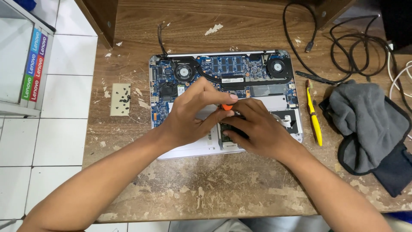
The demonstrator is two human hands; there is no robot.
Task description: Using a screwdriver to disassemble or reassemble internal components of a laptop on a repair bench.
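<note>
An opened laptop (266,86) lies bottom-up on the worn wooden table (214,189), its blue circuit board, two fans and memory module exposed. My left hand (189,116) and my right hand (255,129) meet over the lower middle of the laptop. Between their fingertips sits a small orange-handled tool (226,107), pinched by the left hand's fingers and touched by the right hand. My right hand's fingers also press down on a dark component (227,131) in the laptop's bay. The tool's tip is hidden.
A pale card with several small black screws (121,99) lies left of the laptop. A yellow-handled tool (314,116) and a black pen-like tool (315,78) lie to the right, beside a grey cloth (369,120). Black cables (352,47) coil at the back right.
</note>
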